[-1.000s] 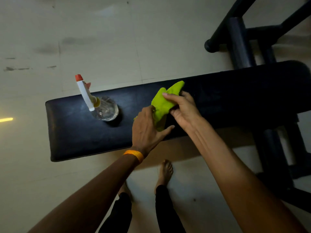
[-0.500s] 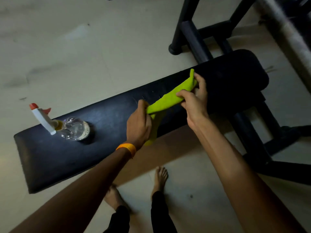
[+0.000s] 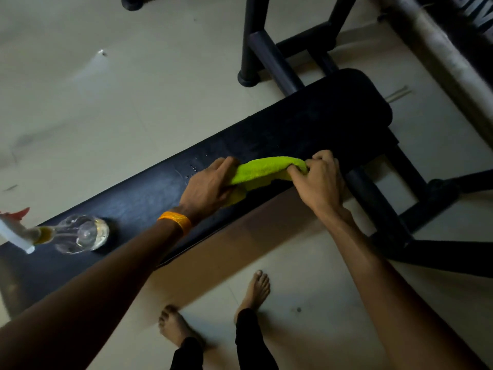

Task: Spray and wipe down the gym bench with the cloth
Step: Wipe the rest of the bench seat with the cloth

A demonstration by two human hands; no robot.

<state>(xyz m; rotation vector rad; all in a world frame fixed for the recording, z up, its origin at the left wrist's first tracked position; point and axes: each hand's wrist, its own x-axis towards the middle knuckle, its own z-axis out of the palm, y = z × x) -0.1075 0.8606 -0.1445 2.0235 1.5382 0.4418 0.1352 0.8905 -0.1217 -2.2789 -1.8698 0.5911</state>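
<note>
The black padded gym bench [image 3: 306, 124] runs diagonally from lower left to upper right. A bright green cloth [image 3: 262, 170] is stretched lengthwise over the pad near its front edge. My left hand [image 3: 208, 185] grips the cloth's left end and my right hand [image 3: 317, 180] grips its right end. Small wet droplets [image 3: 192, 169] glisten on the pad just left of the cloth. A clear spray bottle [image 3: 77, 233] with a white and red trigger head stands on the bench's left end, well away from both hands.
Dark metal frame legs [image 3: 269, 57] rise behind the bench, and more frame tubes [image 3: 381, 206] sit under its right end. A padded bar [image 3: 437, 49] crosses the upper right corner. My bare feet [image 3: 253, 292] stand on the pale tiled floor in front of the bench.
The cloth went from bunched between my hands to stretched out and lowered flat onto the pad. The view shifted right, so the spray bottle now sits at the left edge.
</note>
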